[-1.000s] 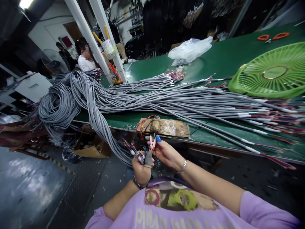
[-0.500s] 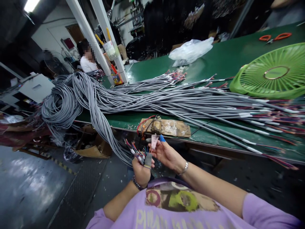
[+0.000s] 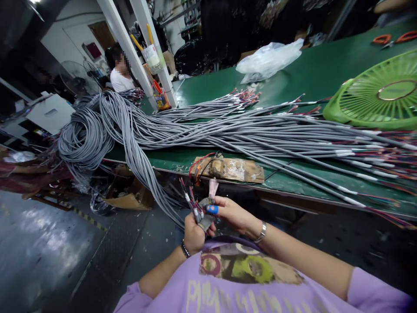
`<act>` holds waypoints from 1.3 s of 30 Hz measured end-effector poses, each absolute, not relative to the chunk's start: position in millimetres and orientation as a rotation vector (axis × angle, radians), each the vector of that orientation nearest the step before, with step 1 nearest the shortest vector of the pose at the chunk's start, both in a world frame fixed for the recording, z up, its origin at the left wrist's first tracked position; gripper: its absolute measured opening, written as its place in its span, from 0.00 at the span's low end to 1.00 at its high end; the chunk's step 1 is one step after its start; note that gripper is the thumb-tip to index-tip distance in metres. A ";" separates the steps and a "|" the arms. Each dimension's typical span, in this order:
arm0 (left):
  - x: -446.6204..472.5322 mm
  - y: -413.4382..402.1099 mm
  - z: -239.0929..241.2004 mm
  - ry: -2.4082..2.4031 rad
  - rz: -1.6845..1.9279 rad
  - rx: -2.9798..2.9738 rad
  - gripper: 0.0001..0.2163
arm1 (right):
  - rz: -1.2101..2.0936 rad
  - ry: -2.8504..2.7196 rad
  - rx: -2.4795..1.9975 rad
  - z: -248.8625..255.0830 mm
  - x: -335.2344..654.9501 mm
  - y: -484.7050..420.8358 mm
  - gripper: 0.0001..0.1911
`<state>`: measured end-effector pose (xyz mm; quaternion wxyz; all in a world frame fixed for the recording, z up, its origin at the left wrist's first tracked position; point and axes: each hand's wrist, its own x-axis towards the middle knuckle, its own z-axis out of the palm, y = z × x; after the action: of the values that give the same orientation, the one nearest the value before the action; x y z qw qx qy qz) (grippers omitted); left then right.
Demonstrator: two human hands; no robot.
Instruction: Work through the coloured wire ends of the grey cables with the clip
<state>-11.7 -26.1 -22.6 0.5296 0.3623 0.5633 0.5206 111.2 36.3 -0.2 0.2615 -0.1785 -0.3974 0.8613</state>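
My left hand (image 3: pixel 194 232) is closed around the ends of a bundle of grey cables (image 3: pixel 146 167). Thin coloured wires (image 3: pixel 192 200) fan out above its fist, and a grey cover wraps its thumb. Close against it, my right hand (image 3: pixel 233 213) pinches at the wire ends, a blue cover on its thumb and a grey one on a finger. The exact wires between these fingertips are hidden. A pale pink strip (image 3: pixel 213 188) sticks up just beyond the right fingers; what it is attached to is unclear.
Many grey cables (image 3: pixel 260 134) lie along the green table (image 3: pixel 325 56). A worn wooden block (image 3: pixel 239 170) sits at its near edge. A green fan (image 3: pixel 384 93), orange-handled cutters (image 3: pixel 389 43) and a plastic bag (image 3: pixel 270 61) lie farther back. A person (image 3: pixel 120 78) sits beyond white posts (image 3: pixel 125 48).
My right thumb has come down and left from an upright pose, pressing against the covered finger beside the wires. The left hand keeps its hold on the bundle. The view has shifted slightly.
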 end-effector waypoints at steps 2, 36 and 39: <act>-12.0 -26.1 -22.6 1.348 1.232 0.864 0.16 | 2.309 -1.080 -0.527 1.1 110.9 36.6 0.12; -8.0 -10.4 0.0 1.174 1.367 0.602 0.13 | 1.990 -0.914 -0.748 -19.6 115.6 66.7 0.20; -6.2 -5.2 1.4 1.151 1.363 0.597 0.13 | 1.786 -0.993 -0.843 -15.6 112.3 69.5 0.21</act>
<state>-6.2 -5.2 1.4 0.5894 0.2565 0.4941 0.5854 112.3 69.5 -15.6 0.4488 -0.3407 -0.4014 0.7221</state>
